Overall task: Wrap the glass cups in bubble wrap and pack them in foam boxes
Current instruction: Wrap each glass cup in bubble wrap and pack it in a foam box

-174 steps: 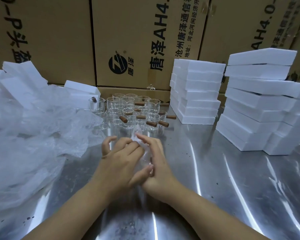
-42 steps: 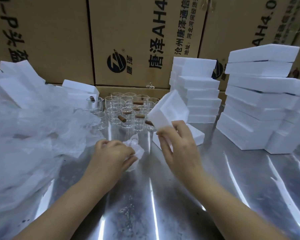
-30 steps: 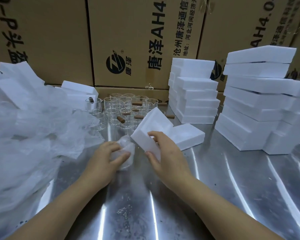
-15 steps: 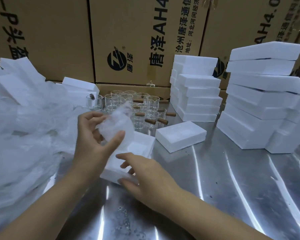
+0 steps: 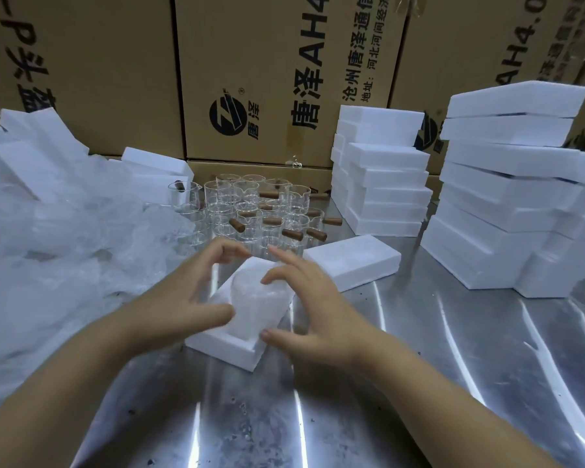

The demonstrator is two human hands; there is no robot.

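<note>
A glass cup wrapped in bubble wrap (image 5: 259,304) lies in the hollow of an open white foam box base (image 5: 223,347) on the steel table. My left hand (image 5: 186,292) cups the wrapped cup's left side, thumb against it and fingers arched over its far end. My right hand (image 5: 313,298) holds its right side, fingertips on top and thumb at the near end. The foam lid (image 5: 352,261) lies just right of the base. Several bare glass cups with wooden handles (image 5: 250,207) stand behind.
A loose heap of bubble wrap (image 5: 48,251) fills the left side. Stacks of white foam boxes stand at the back middle (image 5: 382,177) and at the right (image 5: 514,204). Large cardboard cartons (image 5: 267,69) wall off the back.
My right hand took a foam box from the stack, opened it and set its base down. My left hand lowered the wrapped cup from mid-air into the base; both hands now rest on it.
</note>
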